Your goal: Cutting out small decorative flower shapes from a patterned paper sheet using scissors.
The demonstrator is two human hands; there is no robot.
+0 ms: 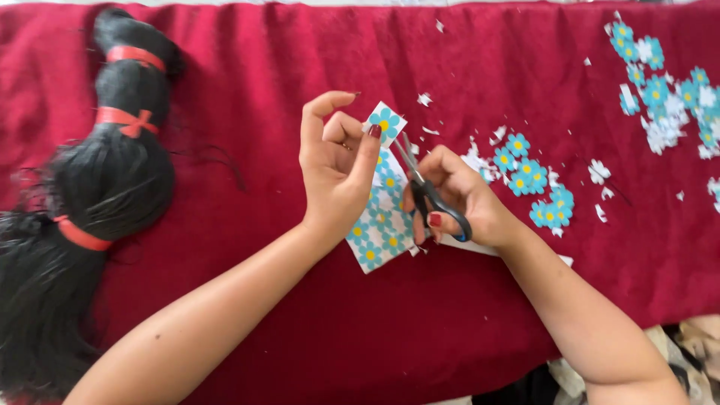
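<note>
My left hand (pixel 335 161) pinches a sheet of paper printed with blue daisy flowers (pixel 381 225), holding its top corner up near the middle of the view. My right hand (pixel 459 196) grips small black-handled scissors (pixel 420 187), whose blades point up into the sheet just right of my left thumb. One printed flower (pixel 386 122) sticks up above my left fingers. Both hands work over a dark red velvet cloth (pixel 375 322).
A bundle of black hair tied with red bands (pixel 105 180) lies at the left. Cut-out blue flowers (pixel 536 187) and white paper scraps lie right of my right hand; another pile of flowers (pixel 667 97) sits at the far right.
</note>
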